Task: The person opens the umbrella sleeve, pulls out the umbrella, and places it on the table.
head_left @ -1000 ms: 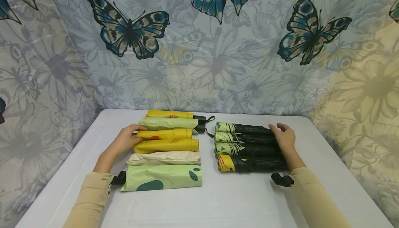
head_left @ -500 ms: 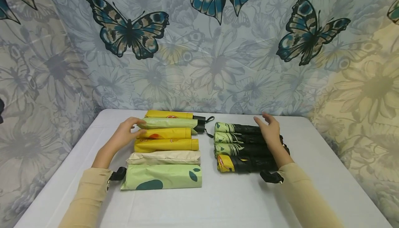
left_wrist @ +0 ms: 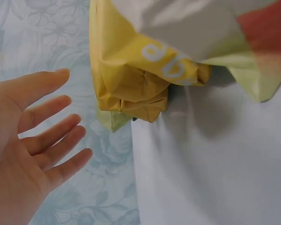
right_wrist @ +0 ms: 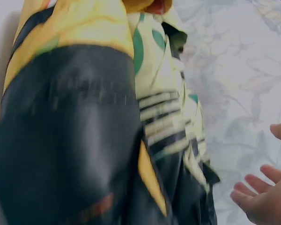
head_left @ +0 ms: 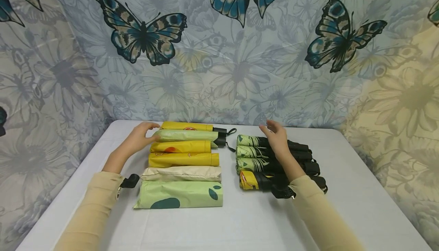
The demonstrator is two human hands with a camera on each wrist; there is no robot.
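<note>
Folded umbrellas in cloth sleeves lie in a left column in the head view: a yellow one (head_left: 186, 125) and a light green one (head_left: 185, 135) with black handles at the back, then two yellow sleeves (head_left: 185, 160), a cream one (head_left: 181, 174) and a light green one (head_left: 192, 194) in front. My left hand (head_left: 140, 136) is at the left end of the back light green umbrella, fingers spread, nothing held. To the right lie three green-and-black rolled umbrellas (head_left: 252, 164) and a yellow-and-black one (head_left: 248, 180). Over them hovers my right hand (head_left: 278, 138), fingers loosely bent, holding nothing.
A white-covered table (head_left: 226, 228) carries both groups, with a gap between the columns. Behind it hangs a butterfly-print cloth (head_left: 236, 64). Black straps of the wrist cameras (head_left: 284, 192) hang near the umbrellas.
My right hand has moved left over the dark umbrellas, away from their right ends, uncovering these. My left hand has shifted slightly toward the back, from the yellow sleeve to the light green umbrella.
</note>
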